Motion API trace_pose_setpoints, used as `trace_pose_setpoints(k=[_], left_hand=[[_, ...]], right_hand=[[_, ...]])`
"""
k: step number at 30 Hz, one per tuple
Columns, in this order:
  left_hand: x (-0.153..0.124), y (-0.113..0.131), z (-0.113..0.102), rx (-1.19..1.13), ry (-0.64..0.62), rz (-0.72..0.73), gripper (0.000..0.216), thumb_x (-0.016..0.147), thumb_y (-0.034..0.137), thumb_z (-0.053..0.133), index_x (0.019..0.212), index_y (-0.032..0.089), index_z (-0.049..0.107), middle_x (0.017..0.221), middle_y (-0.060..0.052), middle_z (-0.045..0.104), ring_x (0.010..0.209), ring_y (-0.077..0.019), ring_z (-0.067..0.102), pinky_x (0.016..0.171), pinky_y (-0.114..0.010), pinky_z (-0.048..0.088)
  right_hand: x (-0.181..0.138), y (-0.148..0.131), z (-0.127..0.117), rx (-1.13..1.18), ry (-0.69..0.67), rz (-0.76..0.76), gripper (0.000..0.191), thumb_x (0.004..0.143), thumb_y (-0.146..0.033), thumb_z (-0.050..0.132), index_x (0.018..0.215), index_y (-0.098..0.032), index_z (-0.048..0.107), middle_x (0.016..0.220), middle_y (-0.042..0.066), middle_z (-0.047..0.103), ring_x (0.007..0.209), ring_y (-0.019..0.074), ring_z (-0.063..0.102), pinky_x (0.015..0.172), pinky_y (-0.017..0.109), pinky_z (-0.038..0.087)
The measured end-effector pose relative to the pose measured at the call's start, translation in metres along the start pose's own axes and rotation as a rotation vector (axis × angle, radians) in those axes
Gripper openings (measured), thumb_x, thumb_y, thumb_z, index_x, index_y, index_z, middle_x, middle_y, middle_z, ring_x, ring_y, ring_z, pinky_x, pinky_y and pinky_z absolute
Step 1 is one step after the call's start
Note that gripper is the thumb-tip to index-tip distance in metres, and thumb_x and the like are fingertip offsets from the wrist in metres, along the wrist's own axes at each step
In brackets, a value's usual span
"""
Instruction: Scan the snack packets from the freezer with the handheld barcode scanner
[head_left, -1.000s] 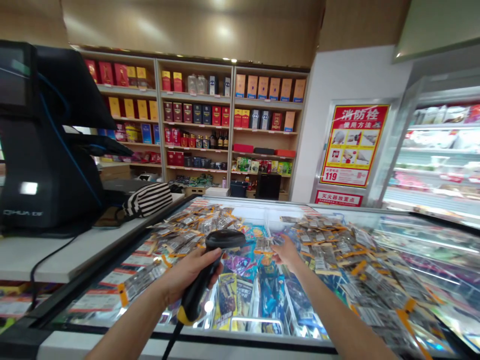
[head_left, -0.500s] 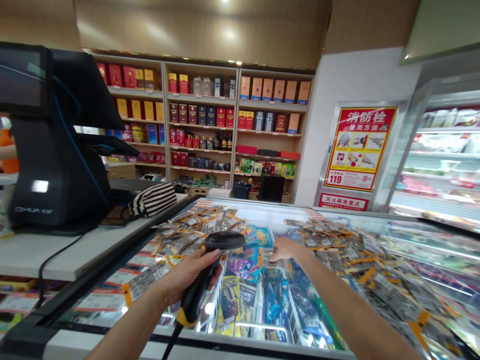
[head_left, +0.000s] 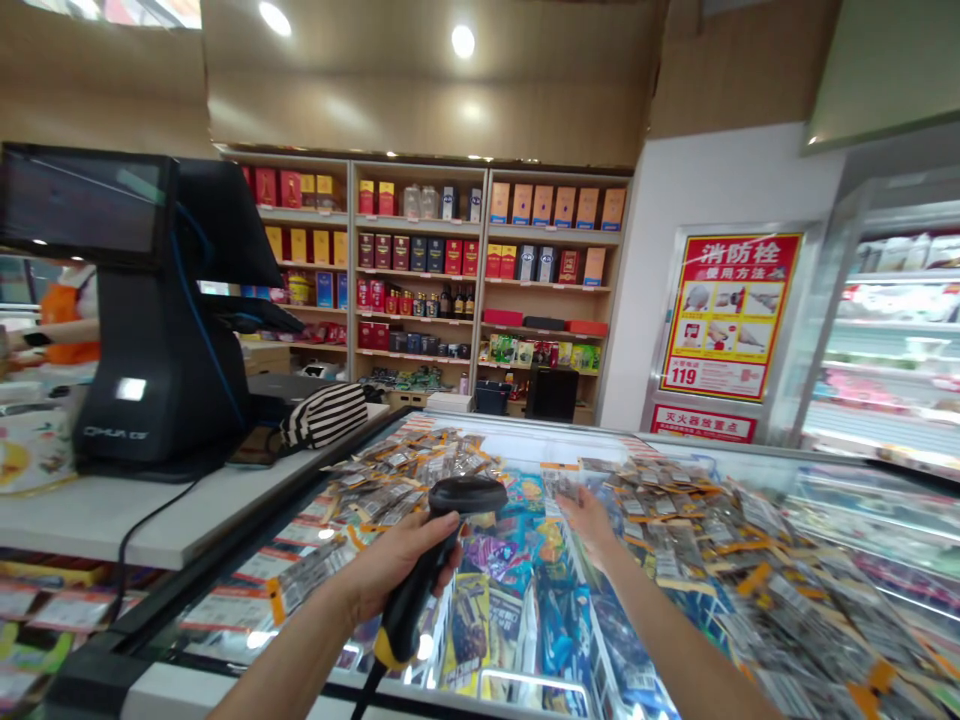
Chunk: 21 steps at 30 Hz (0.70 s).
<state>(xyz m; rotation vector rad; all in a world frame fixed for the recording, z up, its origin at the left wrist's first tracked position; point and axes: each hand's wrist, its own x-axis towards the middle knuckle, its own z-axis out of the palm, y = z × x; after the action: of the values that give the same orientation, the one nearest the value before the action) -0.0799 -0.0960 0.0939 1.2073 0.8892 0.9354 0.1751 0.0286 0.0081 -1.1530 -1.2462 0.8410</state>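
Observation:
My left hand (head_left: 401, 560) is closed round the black and yellow handle of a barcode scanner (head_left: 420, 575), its head tilted over the freezer's glass top. In my right hand (head_left: 589, 525), the fingertips pinch a small clear packet with an orange top edge (head_left: 559, 480). This packet is up off the glass, right of the scanner head. A heap of similar packets (head_left: 787, 580) lies to the right of my right forearm. Another pile of packets (head_left: 405, 475) covers the glass on the left. Under the glass, bagged frozen goods (head_left: 495, 620) lie in white wire baskets.
On the left counter (head_left: 142, 525) stand a black till (head_left: 150, 370) and a striped pouch (head_left: 326, 415). Shelves of boxed bottles (head_left: 420, 255) line the back wall. A person in an orange apron (head_left: 71, 315) is at far left. A lit display fridge (head_left: 892, 340) stands right.
My right hand has lifted the packet from low over the glass, its fingers now pointing up. The scanner stays in my left hand. The view has tilted up and swung left.

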Motion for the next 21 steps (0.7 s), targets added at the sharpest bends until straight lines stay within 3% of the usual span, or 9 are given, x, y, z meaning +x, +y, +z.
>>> trace_pose_setpoints(k=[6,21], left_hand=[[-0.004,0.007,0.004,-0.006,-0.059,-0.010,0.026,0.069,0.042,0.048,0.072,0.016,0.046,0.055,0.001,0.052,0.044,-0.0072,0.045,0.044,-0.019,0.033],[-0.007,0.009,0.007,0.030,-0.078,0.010,0.027,0.070,0.041,0.049,0.067,0.014,0.047,0.055,0.001,0.050,0.044,-0.0070,0.045,0.042,-0.019,0.033]], right_hand=[[0.000,0.002,0.011,-0.035,0.103,-0.186,0.024,0.060,-0.031,0.054,0.079,-0.016,0.053,0.074,0.003,0.062,0.071,0.0187,0.055,0.064,0.028,0.041],[0.004,0.014,0.018,-0.019,0.156,-0.160,0.027,0.062,-0.032,0.053,0.084,-0.015,0.051,0.076,0.003,0.061,0.071,0.0166,0.055,0.065,0.026,0.042]])
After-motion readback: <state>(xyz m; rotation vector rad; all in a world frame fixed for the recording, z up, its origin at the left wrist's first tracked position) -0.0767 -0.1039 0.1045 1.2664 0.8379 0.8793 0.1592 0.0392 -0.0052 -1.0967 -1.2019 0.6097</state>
